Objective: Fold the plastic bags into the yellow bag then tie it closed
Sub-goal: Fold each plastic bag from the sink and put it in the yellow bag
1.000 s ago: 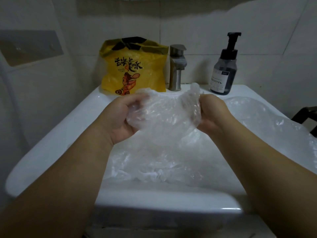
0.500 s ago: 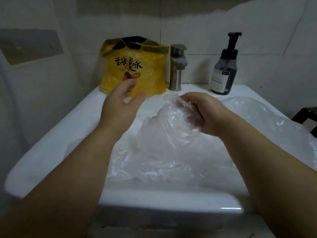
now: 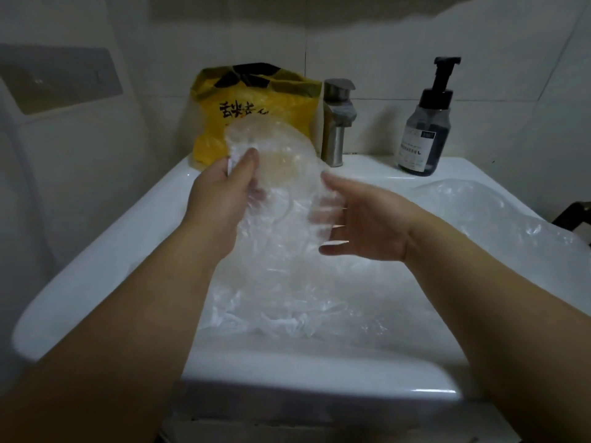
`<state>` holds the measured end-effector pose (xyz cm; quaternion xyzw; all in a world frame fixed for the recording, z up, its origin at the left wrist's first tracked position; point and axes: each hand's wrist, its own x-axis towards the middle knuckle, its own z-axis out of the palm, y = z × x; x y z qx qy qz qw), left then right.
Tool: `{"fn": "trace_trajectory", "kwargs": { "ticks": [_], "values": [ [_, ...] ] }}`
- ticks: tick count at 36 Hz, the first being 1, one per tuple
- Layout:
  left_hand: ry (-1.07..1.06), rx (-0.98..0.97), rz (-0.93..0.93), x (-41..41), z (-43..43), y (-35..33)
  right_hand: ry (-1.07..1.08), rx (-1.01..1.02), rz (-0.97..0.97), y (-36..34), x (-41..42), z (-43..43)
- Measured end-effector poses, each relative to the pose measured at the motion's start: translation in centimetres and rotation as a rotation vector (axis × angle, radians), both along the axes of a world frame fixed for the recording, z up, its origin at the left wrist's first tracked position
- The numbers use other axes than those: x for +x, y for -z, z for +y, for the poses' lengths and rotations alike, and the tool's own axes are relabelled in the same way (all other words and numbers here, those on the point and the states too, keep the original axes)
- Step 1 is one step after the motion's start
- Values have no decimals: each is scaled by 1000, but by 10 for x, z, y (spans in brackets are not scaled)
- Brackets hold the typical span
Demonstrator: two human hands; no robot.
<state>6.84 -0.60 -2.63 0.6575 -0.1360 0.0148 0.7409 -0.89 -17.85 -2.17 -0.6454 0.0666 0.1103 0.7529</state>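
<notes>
You stood in a home bathroom: white washbasin (image 3: 105, 251), steel faucet (image 3: 337, 123), pump soap bottle (image 3: 425, 129), and tiled walls (image 3: 383, 52).

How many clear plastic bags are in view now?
3 I can tell apart: held bag pinched by the left hand before the yellow bag; crumpled bag in the sink; right-side bag over the rim. The heap may hide more.

Room along sink (image 3: 105, 257) L rim; yellow bag (image 3: 256, 100), faucet (image 3: 335, 123), soap bottle (image 3: 422, 135) crowd back; plastic bags (image 3: 287, 298) prob. fill basin.
</notes>
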Motion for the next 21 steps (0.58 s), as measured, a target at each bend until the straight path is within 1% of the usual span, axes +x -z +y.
{"fn": "trace_trajectory", "kwargs": {
  "ticks": [2, 3, 5, 7, 9, 13, 15, 17, 19, 21],
  "values": [
    [-3, -51, 59, 4, 2, 0, 62, 8, -31, 2, 3, 6],
    [-13, -47, 80, 6, 2, 1, 125, 65, -56, 2, 5, 6],
    [-66, -26, 132, 11, 3, 5, 254, 276, -103, -1, 9, 3],
    [-117, -52, 212, 16, 5, 6, 362, 462, -134, -6, 10, -4],
    [-119, -97, 282, 19, 7, 6, 397, 517, -153, -7, 10, -9],
    [-95, -137, 313, 22, 10, 4, 431, 506, -189, -5, 10, -10],
    [-85, -124, 296, 22, 10, 5, 418, 426, -197, -7, 8, -11],
    [-108, -85, 280, 20, 9, 5, 357, 306, -191, -6, 7, -11],
    [-126, -53, 267, 17, 7, 5, 314, 215, -241, -3, 7, -7],
    [-124, -65, 273, 16, 7, 5, 402, 197, -267, -2, 8, -6]
  ]
}}
